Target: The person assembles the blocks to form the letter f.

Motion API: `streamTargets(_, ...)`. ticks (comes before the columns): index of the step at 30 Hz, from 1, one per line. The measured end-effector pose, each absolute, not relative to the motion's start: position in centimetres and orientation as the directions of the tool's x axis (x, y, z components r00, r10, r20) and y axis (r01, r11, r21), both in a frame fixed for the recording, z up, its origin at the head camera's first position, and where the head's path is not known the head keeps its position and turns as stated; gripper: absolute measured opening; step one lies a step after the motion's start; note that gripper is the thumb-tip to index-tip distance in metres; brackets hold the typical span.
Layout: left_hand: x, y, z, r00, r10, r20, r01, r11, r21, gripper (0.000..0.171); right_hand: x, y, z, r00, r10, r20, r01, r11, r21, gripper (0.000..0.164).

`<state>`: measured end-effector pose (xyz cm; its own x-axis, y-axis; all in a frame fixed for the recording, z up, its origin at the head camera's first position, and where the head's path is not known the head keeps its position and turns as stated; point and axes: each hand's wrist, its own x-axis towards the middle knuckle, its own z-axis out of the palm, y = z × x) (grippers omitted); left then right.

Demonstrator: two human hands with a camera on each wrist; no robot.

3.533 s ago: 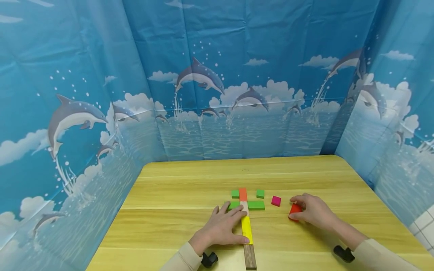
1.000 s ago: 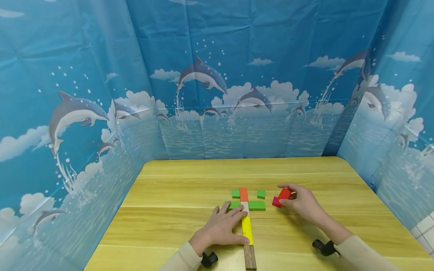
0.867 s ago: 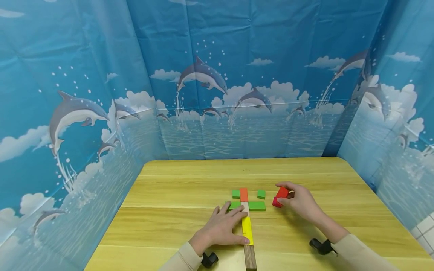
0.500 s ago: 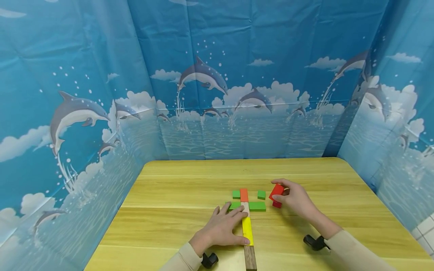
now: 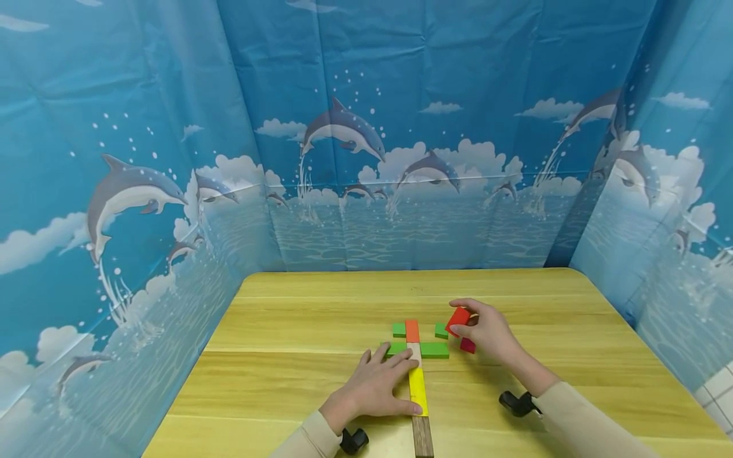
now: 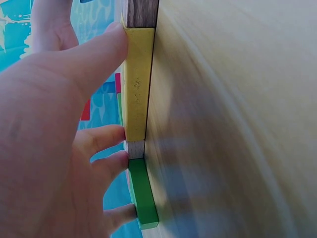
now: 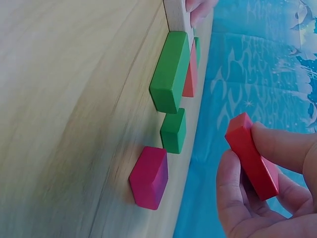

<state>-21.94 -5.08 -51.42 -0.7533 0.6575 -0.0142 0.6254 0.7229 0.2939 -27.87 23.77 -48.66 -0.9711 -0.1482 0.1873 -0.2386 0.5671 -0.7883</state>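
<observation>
My right hand (image 5: 489, 331) pinches a red block (image 5: 458, 320) between thumb and fingers; the right wrist view shows this red block (image 7: 252, 158) tilted in the air. Below it, a magenta block (image 5: 467, 345) lies partly hidden by the hand, beside a small green block (image 5: 441, 331). My left hand (image 5: 375, 385) rests with spread fingers along a row of blocks. Its thumb touches the yellow block (image 6: 137, 84); other fingertips are at the white block (image 6: 135, 149) and a long green block (image 6: 142, 193).
An orange block (image 5: 412, 331) tops the row and a brown block (image 5: 422, 436) ends it nearest me. Another long green block (image 5: 434, 350) juts right, and another small green one (image 5: 399, 329) sits left of the orange. A dolphin-print curtain (image 5: 366, 235) surrounds the wooden table (image 5: 286, 356).
My right hand has picked the red block up from the table's right side and carried it left, past the magenta block, to near the small green block. My left hand has stayed put.
</observation>
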Motion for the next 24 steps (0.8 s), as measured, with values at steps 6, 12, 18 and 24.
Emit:
streamTargets(6, -21.9, -5.1, -51.4, -0.754, 0.657, -0.009, 0.628, 0.724, 0.287, 0.083, -28.7, 22.9, -48.7, -0.977, -0.135, 0.168, -0.215, 0.555, -0.804, 0.053)
streamTargets(12, -21.9, -5.1, -51.4, -0.751, 0.66, -0.001, 0.633, 0.721, 0.283, 0.083, -29.8, 22.0, -49.0, -0.976, -0.138, 0.171, -0.219, 0.566, -0.795, 0.052)
streamTargets(18, -22.0, -5.1, -51.5, -0.749, 0.663, -0.007, 0.633, 0.719, 0.287, 0.083, -30.9, 21.1, -49.2, -0.98, -0.128, 0.154, -0.199, 0.555, -0.808, 0.051)
streamTargets(24, -22.0, -5.2, -51.6, -0.747, 0.665, -0.014, 0.633, 0.718, 0.289, 0.083, -31.8, 20.3, -49.7, -0.983, -0.126, 0.135, -0.182, 0.549, -0.816, 0.052)
